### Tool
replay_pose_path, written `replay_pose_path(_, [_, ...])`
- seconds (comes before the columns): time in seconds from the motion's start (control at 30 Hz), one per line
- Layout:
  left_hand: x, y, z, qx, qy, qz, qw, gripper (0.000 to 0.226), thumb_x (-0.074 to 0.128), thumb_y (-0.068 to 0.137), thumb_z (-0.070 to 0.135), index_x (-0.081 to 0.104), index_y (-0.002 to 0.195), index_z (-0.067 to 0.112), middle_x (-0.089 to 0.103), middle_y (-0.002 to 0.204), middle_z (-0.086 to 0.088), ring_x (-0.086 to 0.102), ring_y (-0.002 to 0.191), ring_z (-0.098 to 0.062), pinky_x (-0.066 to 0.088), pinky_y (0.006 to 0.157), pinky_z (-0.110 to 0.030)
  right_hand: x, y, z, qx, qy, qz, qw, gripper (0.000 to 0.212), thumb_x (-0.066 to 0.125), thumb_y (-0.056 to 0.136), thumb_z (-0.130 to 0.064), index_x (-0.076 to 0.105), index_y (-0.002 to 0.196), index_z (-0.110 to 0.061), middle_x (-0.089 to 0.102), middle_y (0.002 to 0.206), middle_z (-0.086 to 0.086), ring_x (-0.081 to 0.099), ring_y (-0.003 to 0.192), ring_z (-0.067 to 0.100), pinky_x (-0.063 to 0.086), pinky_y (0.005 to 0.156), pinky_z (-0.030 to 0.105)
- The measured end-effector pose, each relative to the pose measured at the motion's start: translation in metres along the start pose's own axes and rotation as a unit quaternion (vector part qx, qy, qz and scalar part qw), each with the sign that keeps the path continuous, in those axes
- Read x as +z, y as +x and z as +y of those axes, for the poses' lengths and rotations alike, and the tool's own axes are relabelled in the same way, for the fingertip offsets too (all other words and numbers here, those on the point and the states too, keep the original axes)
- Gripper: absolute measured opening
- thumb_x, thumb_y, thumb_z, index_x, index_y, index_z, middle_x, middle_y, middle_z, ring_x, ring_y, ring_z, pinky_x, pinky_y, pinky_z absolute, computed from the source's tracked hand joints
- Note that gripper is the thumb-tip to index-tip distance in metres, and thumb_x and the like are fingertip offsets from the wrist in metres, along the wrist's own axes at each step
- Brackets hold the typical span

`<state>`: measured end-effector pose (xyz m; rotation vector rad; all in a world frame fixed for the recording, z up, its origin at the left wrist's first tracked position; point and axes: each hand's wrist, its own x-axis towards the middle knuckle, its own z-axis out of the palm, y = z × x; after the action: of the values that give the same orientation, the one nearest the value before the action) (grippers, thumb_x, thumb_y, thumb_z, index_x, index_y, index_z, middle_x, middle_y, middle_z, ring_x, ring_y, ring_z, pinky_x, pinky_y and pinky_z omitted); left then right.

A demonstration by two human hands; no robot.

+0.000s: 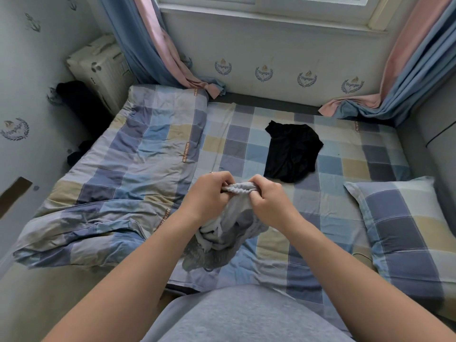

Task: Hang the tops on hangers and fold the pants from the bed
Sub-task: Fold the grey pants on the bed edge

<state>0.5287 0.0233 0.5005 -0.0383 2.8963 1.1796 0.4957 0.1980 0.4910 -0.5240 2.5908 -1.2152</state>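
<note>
Both my hands hold a pair of grey pants (222,233) by the gathered waistband above the bed (271,243). My left hand (209,191) pinches the band's left end, and my right hand (266,196) pinches its right end. The rest of the pants hangs bunched below my hands and lies partly on the checked sheet. A black top (292,151) lies flat on the bed, farther away and slightly right of my hands. No hanger is in view.
A folded checked duvet (123,181) covers the bed's left half. A checked pillow (404,230) lies at the right. Curtains (158,45) hang at both back corners under the window. A white box (103,67) and dark clothing (79,99) sit left of the bed.
</note>
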Motion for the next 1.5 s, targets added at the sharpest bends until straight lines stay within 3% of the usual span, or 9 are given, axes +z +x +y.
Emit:
replay_pose_path(0.13, [0.014, 0.002, -0.038, -0.061, 0.102, 0.054, 0.991, 0.017, 0.055, 0.090, 0.005, 0.064, 0.096, 0.018, 0.060, 0.096, -0.001, 0.058, 0.092, -0.027, 0.049, 0.074, -0.040, -0.002, 0.008, 0.010, -0.003, -0.015, 0.048, 0.999, 0.013, 0.045, 0.091, -0.007, 0.050, 0.080, -0.012, 0.049, 0.064, 0.001, 0.042, 0.057, 0.015, 0.033, 0.053, 0.033])
replay_pose_path(0.33, [0.033, -0.005, -0.090, -0.194, 0.177, 0.047, 0.964, 0.028, 0.046, 0.087, 0.005, 0.062, 0.092, 0.028, 0.066, 0.105, -0.001, 0.061, 0.098, -0.030, 0.042, 0.067, -0.034, -0.015, 0.016, 0.055, 0.037, -0.172, 0.032, 0.984, 0.009, 0.047, 0.091, -0.014, 0.051, 0.083, -0.017, 0.052, 0.070, -0.003, 0.048, 0.064, 0.019, 0.027, 0.051, 0.030])
replay_pose_path(0.67, [0.036, -0.063, -0.174, -0.450, 0.054, 0.019, 0.891, 0.022, 0.053, 0.088, 0.004, 0.065, 0.080, 0.020, 0.068, 0.092, -0.010, 0.061, 0.083, -0.029, 0.052, 0.074, -0.036, -0.025, -0.020, 0.158, 0.202, -0.327, -0.020, 0.923, 0.024, 0.052, 0.082, -0.006, 0.061, 0.096, -0.024, 0.059, 0.102, 0.001, 0.054, 0.099, 0.029, 0.038, 0.074, 0.034])
replay_pose_path(0.77, [0.042, -0.065, -0.175, -0.504, -0.110, 0.081, 0.853, 0.024, 0.048, 0.094, 0.001, 0.066, 0.082, 0.012, 0.066, 0.097, -0.018, 0.067, 0.082, -0.036, 0.058, 0.063, -0.038, -0.017, -0.025, 0.166, 0.261, -0.247, 0.010, 0.933, 0.026, 0.049, 0.084, -0.005, 0.065, 0.091, -0.024, 0.058, 0.101, 0.003, 0.054, 0.098, 0.030, 0.046, 0.076, 0.037])
replay_pose_path(0.87, [0.041, -0.057, -0.165, -0.583, -0.360, 0.130, 0.717, 0.021, 0.043, 0.098, -0.004, 0.054, 0.084, 0.006, 0.059, 0.089, -0.021, 0.062, 0.069, -0.036, 0.054, 0.043, -0.034, -0.010, -0.020, 0.161, 0.359, -0.028, 0.054, 0.931, 0.031, 0.043, 0.086, 0.002, 0.071, 0.087, -0.010, 0.063, 0.084, 0.015, 0.061, 0.079, 0.033, 0.056, 0.069, 0.043])
replay_pose_path(1.03, [0.024, -0.051, -0.160, -0.604, -0.532, 0.075, 0.589, 0.018, 0.040, 0.095, -0.002, 0.052, 0.083, 0.001, 0.052, 0.076, -0.014, 0.054, 0.064, -0.019, 0.053, 0.039, -0.026, -0.017, -0.013, 0.148, 0.496, 0.291, 0.048, 0.817, 0.016, 0.042, 0.094, 0.000, 0.051, 0.086, -0.011, 0.051, 0.065, 0.009, 0.053, 0.048, 0.017, 0.044, 0.036, 0.018])
replay_pose_path(1.2, [0.012, -0.052, -0.156, -0.565, -0.600, 0.021, 0.565, 0.005, 0.048, 0.089, 0.008, 0.051, 0.091, 0.004, 0.054, 0.082, -0.016, 0.053, 0.068, -0.019, 0.052, 0.049, -0.021, -0.039, -0.014, 0.146, 0.473, 0.475, 0.007, 0.742, 0.011, 0.055, 0.094, 0.002, 0.056, 0.086, -0.006, 0.060, 0.072, 0.012, 0.063, 0.061, 0.019, 0.058, 0.049, 0.026])
replay_pose_path(1.4, [0.008, -0.042, -0.142, -0.468, -0.668, 0.114, 0.567, 0.005, 0.062, 0.094, 0.009, 0.060, 0.099, 0.007, 0.061, 0.098, -0.013, 0.063, 0.088, -0.020, 0.057, 0.069, -0.020, -0.041, -0.017, 0.146, 0.382, 0.585, 0.008, 0.716, 0.025, 0.050, 0.091, 0.016, 0.054, 0.106, -0.004, 0.071, 0.095, 0.019, 0.073, 0.093, 0.029, 0.062, 0.080, 0.041])
replay_pose_path(1.5, [0.014, -0.037, -0.137, -0.424, -0.618, 0.104, 0.653, 0.021, 0.051, 0.094, -0.010, 0.062, 0.092, 0.007, 0.063, 0.091, -0.010, 0.062, 0.086, -0.016, 0.057, 0.059, -0.016, -0.037, -0.017, 0.142, 0.348, 0.531, 0.012, 0.772, 0.024, 0.047, 0.089, 0.021, 0.060, 0.098, 0.003, 0.072, 0.089, 0.019, 0.076, 0.081, 0.024, 0.063, 0.077, 0.036])
